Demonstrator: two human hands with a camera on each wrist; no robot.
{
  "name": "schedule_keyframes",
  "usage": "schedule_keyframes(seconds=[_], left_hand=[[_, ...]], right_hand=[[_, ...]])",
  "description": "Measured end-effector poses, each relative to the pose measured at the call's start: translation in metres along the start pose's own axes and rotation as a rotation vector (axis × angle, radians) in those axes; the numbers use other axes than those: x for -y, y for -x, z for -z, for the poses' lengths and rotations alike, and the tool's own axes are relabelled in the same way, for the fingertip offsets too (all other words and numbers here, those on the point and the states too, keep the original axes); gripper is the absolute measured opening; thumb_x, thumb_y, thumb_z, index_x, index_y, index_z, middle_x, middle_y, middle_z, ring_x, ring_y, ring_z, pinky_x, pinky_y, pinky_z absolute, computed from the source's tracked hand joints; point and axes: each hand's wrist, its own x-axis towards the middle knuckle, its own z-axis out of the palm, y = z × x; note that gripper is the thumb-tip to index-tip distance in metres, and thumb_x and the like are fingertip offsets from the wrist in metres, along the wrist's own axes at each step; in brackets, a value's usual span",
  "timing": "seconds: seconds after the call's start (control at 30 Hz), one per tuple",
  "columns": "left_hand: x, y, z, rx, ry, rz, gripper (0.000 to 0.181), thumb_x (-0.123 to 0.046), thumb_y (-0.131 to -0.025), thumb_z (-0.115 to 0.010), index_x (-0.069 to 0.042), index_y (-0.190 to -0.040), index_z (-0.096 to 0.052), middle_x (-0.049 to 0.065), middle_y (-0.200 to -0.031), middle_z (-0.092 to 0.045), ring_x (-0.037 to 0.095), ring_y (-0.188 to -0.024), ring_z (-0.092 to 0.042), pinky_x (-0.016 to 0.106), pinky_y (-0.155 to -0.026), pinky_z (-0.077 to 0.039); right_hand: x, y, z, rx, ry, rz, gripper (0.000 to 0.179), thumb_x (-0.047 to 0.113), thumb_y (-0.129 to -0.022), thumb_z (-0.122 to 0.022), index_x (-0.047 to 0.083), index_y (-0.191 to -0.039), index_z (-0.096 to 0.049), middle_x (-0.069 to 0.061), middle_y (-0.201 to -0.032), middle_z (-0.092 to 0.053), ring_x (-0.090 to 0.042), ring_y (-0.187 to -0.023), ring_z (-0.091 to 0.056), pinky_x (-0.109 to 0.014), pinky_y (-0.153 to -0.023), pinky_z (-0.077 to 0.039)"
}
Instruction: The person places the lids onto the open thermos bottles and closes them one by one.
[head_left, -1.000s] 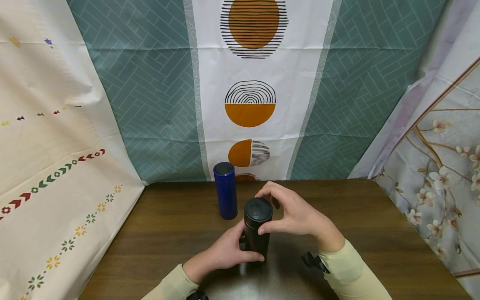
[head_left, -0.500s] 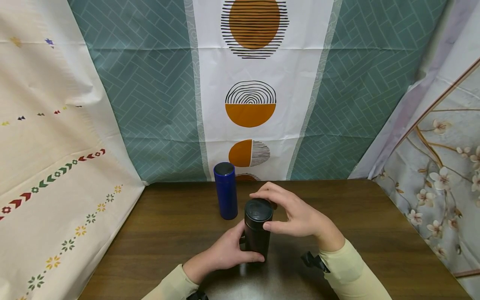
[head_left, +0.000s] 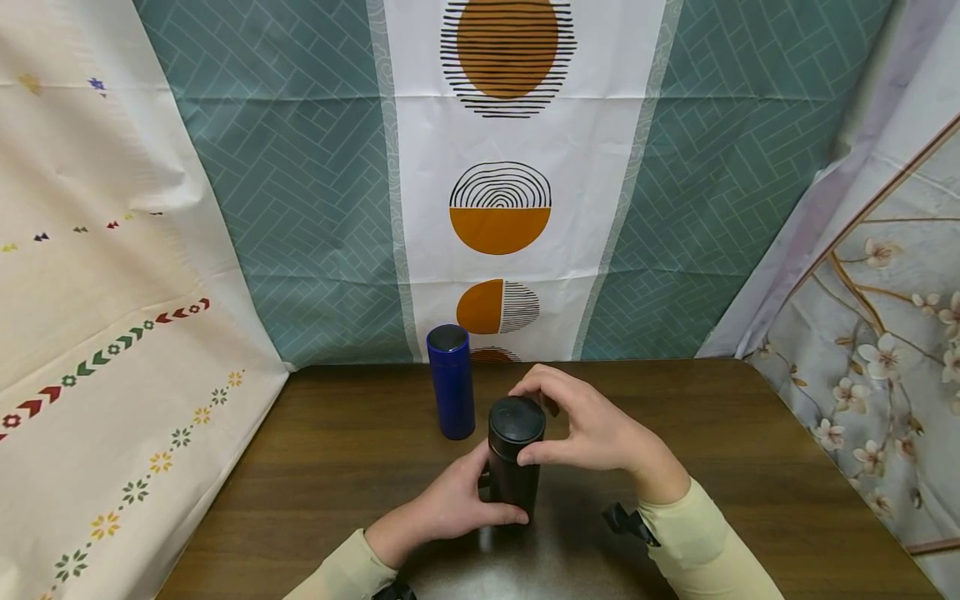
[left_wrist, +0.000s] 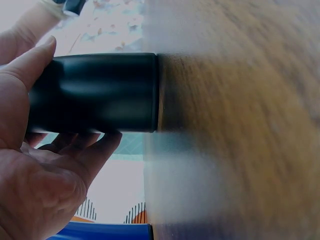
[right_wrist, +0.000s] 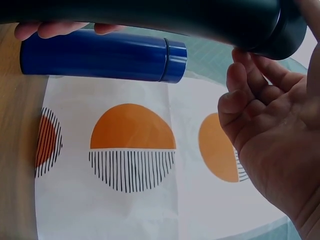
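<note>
A black thermos (head_left: 514, 487) stands upright on the wooden table, its black lid (head_left: 517, 418) in place on top. My left hand (head_left: 453, 500) grips the lower body, thumb across the near side and fingers behind it. At the lid, my right hand (head_left: 596, 429) has its thumb on the near edge and its fingers curled round the far side. The left wrist view shows the base of the thermos (left_wrist: 100, 92) against the table. In the right wrist view, the right fingertips (right_wrist: 240, 56) touch close to the seam under the lid.
A blue thermos (head_left: 453, 396) with a dark top stands upright behind the black one, slightly left. The brown table (head_left: 337, 467) meets a teal and white patterned cloth (head_left: 315, 208) at the back. Printed cloths hang on both sides.
Around the lid, my right thumb and fingers first shifted counterclockwise, then came back to nearly the same grip as one second ago. My left hand and both thermoses have stayed put.
</note>
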Motion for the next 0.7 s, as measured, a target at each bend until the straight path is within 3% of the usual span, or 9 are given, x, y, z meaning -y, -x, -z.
schedule_keyframes(seconds=[0.33,0.53,0.7], left_hand=[[0.0005,0.0001,-0.0003,-0.004,0.001,-0.004,0.088,-0.039,-0.090,-0.097,-0.044,-0.161,-0.045,-0.011,-0.150,-0.065,0.014,-0.134,-0.065,0.046,-0.115,-0.051],[-0.0006,0.0008,0.0000,-0.002,-0.002,-0.003,0.089,-0.039,-0.090,-0.096,-0.042,-0.162,-0.043,-0.010,-0.151,-0.064,0.015,-0.134,-0.065,0.046,-0.114,-0.051],[-0.0006,0.0009,-0.0002,-0.001,-0.001,-0.003,0.091,-0.038,-0.090,-0.096,-0.042,-0.164,-0.042,-0.010,-0.150,-0.064,0.015,-0.134,-0.065,0.045,-0.114,-0.051]], right_hand=[[0.0024,-0.0007,-0.0016,-0.012,0.037,-0.001,0.071,0.054,-0.082,-0.098,0.020,-0.134,-0.064,0.005,-0.120,-0.065,-0.012,-0.101,-0.058,-0.033,-0.082,-0.052],[0.0004,0.0004,-0.0011,0.041,-0.081,0.014,0.080,0.028,-0.088,-0.098,0.018,-0.156,-0.058,-0.002,-0.138,-0.063,-0.021,-0.115,-0.061,-0.035,-0.096,-0.055],[-0.0041,0.0004,-0.0028,0.063,-0.177,0.080,0.069,0.013,-0.095,-0.086,0.013,-0.158,-0.058,-0.006,-0.138,-0.061,-0.026,-0.121,-0.061,-0.038,-0.098,-0.057]])
